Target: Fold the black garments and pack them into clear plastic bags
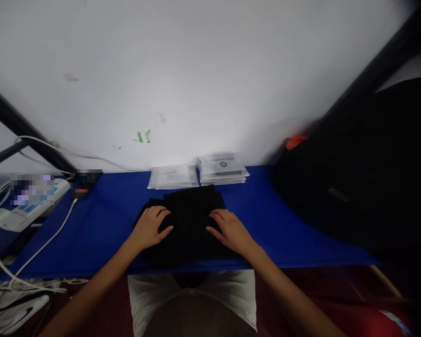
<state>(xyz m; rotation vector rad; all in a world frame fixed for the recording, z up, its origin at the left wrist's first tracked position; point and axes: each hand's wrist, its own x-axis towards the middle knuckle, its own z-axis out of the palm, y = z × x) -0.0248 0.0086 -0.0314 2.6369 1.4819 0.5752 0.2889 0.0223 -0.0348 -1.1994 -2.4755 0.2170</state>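
at far left, a power strip [19, 217]. the left hand [152, 228] lies on the black cloth [192, 224], fingers released, loosely spread; the cloth sits mid-table [101, 234] at the near edge. behind it, a bag [171, 177] with faint print, then a stack [222, 168] apparently reading "rockbros", upside down. the right hand [233, 231] rests on the cloth, fingers released, slightly bent. farther right, a black heap [365, 159] bears a small label [339, 194], unreadable.
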